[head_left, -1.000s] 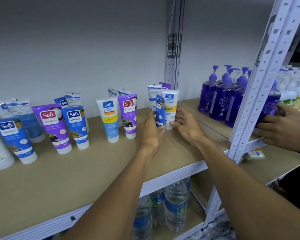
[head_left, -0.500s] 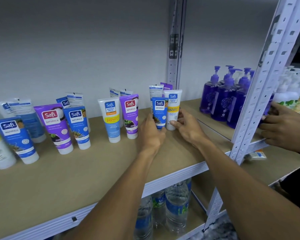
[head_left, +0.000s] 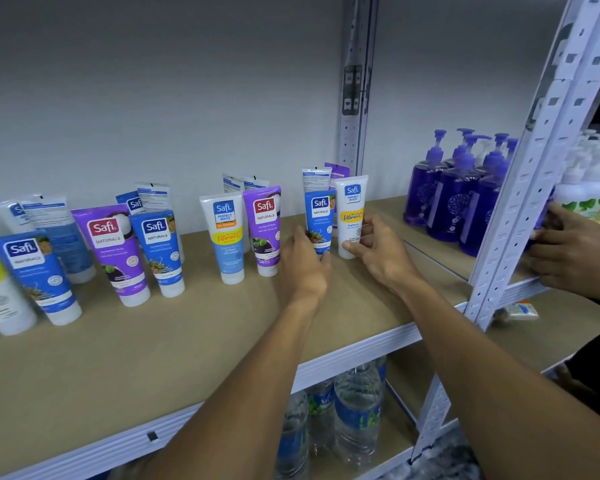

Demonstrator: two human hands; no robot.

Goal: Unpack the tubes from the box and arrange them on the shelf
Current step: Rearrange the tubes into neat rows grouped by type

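Tubes (head_left: 226, 233) in pairs along shelf (head_left: 153, 358), pump bottles (head_left: 458, 199) right

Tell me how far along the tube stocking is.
Done: several pairs of tubes stand cap-down along the shelf, with more behind them. In hand: the left hand holds a blue tube and the right hand a white tube, the rightmost pair. Left: unclear, since the box is out of view.

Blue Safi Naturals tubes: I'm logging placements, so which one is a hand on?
The rightmost blue Naturals tube, next to the white Vitamin C tube: it alone is gripped, by the left hand.
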